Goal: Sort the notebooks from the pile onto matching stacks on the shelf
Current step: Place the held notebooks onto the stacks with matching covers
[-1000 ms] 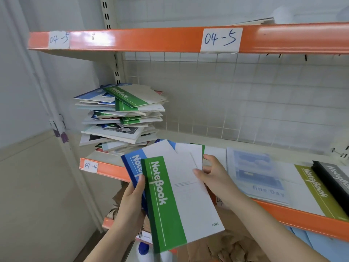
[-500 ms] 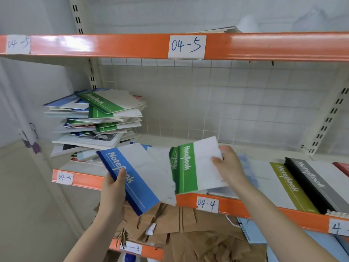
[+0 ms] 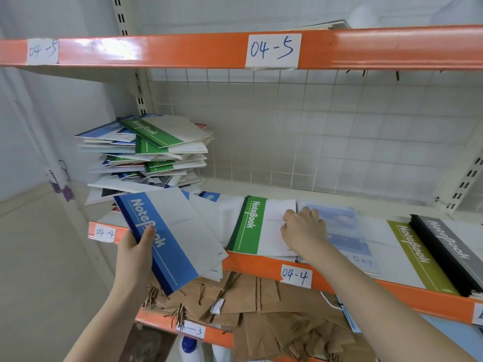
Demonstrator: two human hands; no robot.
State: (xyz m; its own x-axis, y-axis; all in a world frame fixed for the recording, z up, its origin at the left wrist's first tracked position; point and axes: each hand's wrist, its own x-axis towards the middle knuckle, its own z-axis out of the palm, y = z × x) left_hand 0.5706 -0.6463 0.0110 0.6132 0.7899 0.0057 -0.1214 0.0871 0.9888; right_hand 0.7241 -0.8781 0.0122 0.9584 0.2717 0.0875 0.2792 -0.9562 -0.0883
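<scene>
While gripping a blue notebook (image 3: 167,237) by its spine edge, thumb laid across the printed cover and fingers curled beneath — left hand (image 3: 136,250), out in front of the shelf (image 3: 264,266), at the front lip near the "04-4" label (image 3: 104,233). Tilted, that blue notebook, its lower corner hanging past the orange edge, with more white covers fanned under it in the same grip.

Farther right, right hand (image 3: 303,228) knuckles up, fingers curled down onto the white part of a green notebook (image 3: 257,227); whether pinching the cover or only pressing on it, cannot tell. Lying flat on the shelf, that green notebook, on a low stack, green band toward the left, just beside a pale blue stack (image 3: 342,231) marked with a partly hidden word ending "Day".

Next along to the right: an olive-green stack (image 3: 415,254), then a black-and-grey stack (image 3: 449,253), each touching or nearly touching its neighbour. Another blue cover (image 3: 210,197) showing behind the held ones.

At the back left of the same shelf, the unsorted pile (image 3: 146,155) — messy, mixed green, blue and white covers, corners sticking out at all angles. One level down, crumpled brown paper bags (image 3: 261,307).
</scene>
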